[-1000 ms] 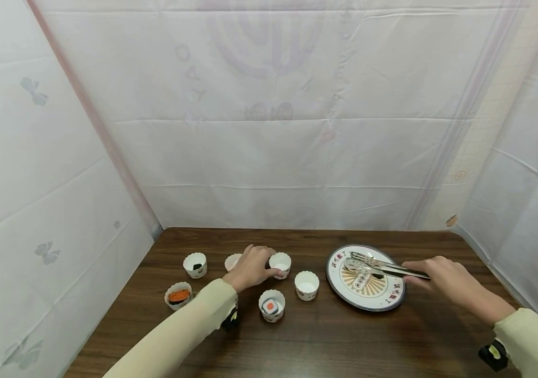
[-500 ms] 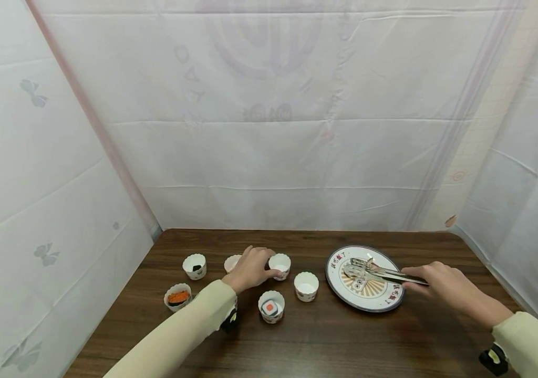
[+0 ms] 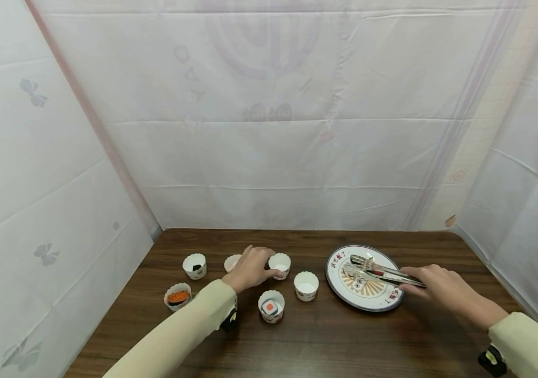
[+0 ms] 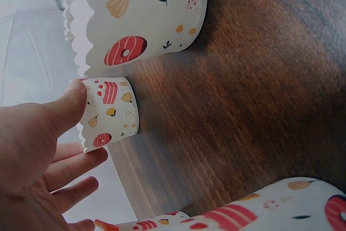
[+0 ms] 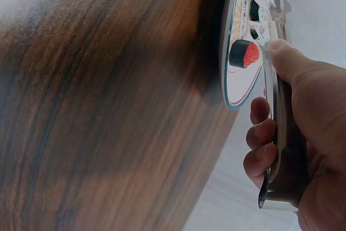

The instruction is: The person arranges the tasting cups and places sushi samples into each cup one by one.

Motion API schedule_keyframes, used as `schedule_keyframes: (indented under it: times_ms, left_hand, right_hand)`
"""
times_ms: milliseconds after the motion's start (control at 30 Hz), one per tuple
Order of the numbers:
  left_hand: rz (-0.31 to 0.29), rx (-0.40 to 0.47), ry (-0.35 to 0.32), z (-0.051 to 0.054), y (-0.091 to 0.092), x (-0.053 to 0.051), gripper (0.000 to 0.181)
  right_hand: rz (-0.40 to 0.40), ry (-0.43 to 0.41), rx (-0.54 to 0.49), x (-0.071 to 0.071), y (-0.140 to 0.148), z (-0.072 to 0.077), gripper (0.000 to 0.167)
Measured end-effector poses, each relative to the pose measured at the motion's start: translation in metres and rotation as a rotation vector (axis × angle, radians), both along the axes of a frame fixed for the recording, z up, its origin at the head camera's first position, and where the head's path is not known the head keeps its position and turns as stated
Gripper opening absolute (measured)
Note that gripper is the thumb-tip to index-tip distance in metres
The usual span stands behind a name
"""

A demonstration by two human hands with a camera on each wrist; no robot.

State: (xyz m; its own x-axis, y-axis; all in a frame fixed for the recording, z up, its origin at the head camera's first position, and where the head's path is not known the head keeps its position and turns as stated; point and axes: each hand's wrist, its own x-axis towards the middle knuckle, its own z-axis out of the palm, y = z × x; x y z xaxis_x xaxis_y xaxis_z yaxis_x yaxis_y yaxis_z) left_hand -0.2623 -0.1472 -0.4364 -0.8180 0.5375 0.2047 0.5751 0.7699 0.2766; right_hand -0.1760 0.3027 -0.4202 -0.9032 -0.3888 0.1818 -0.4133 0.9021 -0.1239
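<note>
In the head view my left hand (image 3: pixel 250 266) is at a white paper baking cup (image 3: pixel 279 266), its thumb and a finger pinching the rim. The left wrist view shows that cup's printed side (image 4: pixel 111 106). On the right, my right hand (image 3: pixel 441 284) grips metal tongs (image 3: pixel 394 275) over a round white plate (image 3: pixel 340 292) with a dark blue rim. The right wrist view shows a red-topped, black-wrapped sushi roll (image 5: pixel 243 53) on the plate beside the tongs. A darker sushi piece (image 5: pixel 254 9) lies farther along, partly behind the tong heads. Whether the tongs hold anything, I cannot tell.
More paper cups stand around my left hand: one with orange-topped sushi (image 3: pixel 178 297), one with a black piece (image 3: pixel 195 266), one with a square roll (image 3: pixel 271 306) and one without visible contents (image 3: pixel 306 286). Another cup (image 3: pixel 231 262) is partly hidden behind the hand.
The tongs have shifted slightly over the plate, and a red patch now shows between their arms. My right hand has moved a little toward the front. My left hand keeps its place.
</note>
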Motion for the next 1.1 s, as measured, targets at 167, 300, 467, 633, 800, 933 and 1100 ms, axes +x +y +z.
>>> schedule_keyframes:
  times_ms: [167, 300, 467, 633, 800, 933, 1100]
  left_hand:
    - [0.000, -0.002, 0.011, -0.001, -0.001, 0.000, 0.048]
    - [0.005, 0.001, 0.007, 0.000, 0.000, 0.001, 0.049]
    - [0.006, 0.002, 0.008, 0.000, -0.001, 0.001, 0.049]
    - [0.004, 0.005, -0.003, 0.000, -0.001, 0.002, 0.049]
    - [0.003, 0.009, -0.007, 0.000, -0.002, 0.001, 0.048]
    - [0.002, 0.013, -0.006, 0.000, -0.002, 0.002, 0.048]
    - [-0.005, 0.004, 0.004, -0.001, -0.002, 0.001, 0.048]
  right_hand:
    - [0.005, 0.026, -0.010, 0.000, 0.000, -0.003, 0.042]
    - [0.009, 0.050, -0.010, -0.001, 0.001, -0.004, 0.042]
    - [0.013, 0.085, -0.008, -0.002, 0.000, -0.004, 0.040]
    - [0.018, 0.093, -0.003, -0.002, 0.000, -0.002, 0.038]
    - [0.023, 0.109, 0.004, -0.002, -0.001, 0.007, 0.038]
    - [0.033, 0.101, 0.014, -0.003, -0.002, 0.013, 0.040]
    - [0.052, 0.088, 0.021, -0.003, -0.004, 0.021, 0.040]
